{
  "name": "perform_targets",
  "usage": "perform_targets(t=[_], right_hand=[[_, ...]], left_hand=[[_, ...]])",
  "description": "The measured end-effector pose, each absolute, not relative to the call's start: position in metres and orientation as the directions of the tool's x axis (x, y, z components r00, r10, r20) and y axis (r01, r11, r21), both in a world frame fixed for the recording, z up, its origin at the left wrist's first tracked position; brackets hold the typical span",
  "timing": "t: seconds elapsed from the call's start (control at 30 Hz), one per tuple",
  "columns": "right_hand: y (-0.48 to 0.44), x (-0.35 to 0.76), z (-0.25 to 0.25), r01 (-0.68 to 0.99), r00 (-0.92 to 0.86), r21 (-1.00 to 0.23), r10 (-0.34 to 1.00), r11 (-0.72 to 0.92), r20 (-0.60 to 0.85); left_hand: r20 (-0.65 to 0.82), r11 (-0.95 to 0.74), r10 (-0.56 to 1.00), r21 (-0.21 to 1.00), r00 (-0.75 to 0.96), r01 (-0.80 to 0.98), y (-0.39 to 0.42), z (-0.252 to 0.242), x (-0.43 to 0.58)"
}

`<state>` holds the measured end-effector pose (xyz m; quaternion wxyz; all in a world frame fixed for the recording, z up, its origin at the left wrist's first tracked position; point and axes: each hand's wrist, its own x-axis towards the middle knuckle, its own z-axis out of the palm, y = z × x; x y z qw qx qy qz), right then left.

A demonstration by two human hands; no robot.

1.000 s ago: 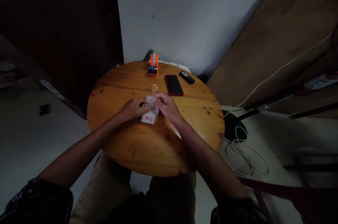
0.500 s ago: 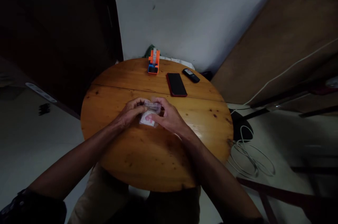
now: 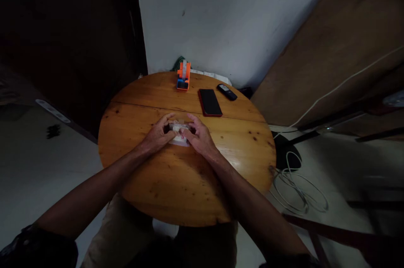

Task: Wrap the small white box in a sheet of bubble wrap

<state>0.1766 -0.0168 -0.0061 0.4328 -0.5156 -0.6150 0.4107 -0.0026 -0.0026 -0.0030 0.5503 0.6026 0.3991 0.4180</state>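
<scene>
A small white packet (image 3: pixel 180 140) in what looks like clear plastic wrap lies low over the middle of the round wooden table. My left hand (image 3: pixel 158 135) grips its left side, thumb resting on the near face and fingers curled round the far side. From the right, my right hand (image 3: pixel 201 136) holds it the same way, with its thumb pressed on the top and its index finger stretched out beyond. Both thumbs nearly meet over the packet. Part of it is hidden under the fingers, and its printing is too small to read.
Behind the hands, a dark phone in a red case (image 3: pixel 210 102) lies beside a black keypad handset (image 3: pixel 227 91). An orange and blue tape dispenser (image 3: pixel 183 76) stands near the wall. A pale coiled cable (image 3: pixel 296 192) is on the floor to the right of the table (image 3: pixel 176 196).
The packet has been flattened or turned, and its loose wrap no longer stands up between the hands. My right thumb has shifted on it, and the fingers of both hands have spread along its sides.
</scene>
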Motion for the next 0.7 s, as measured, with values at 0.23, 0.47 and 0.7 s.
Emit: perform_targets(t=[0.23,0.47,0.7], right_hand=[[-0.011,0.171,-0.007,0.252,-0.029,-0.934,0.967,0.253,0.254],[0.003,0.170,-0.002,0.112,0.010,-0.935,0.941,0.336,0.339],[-0.011,0.167,0.006,0.203,-0.059,-0.889,0.911,0.411,0.407]], left_hand=[[0.084,-0.087,0.938,0.996,0.336,-0.007,-0.001,-0.006,-0.002],[0.081,-0.086,0.928,0.996,0.364,-0.001,-0.001,-0.002,-0.003],[0.092,-0.100,0.936,0.995,0.340,0.008,0.002,-0.006,-0.003]])
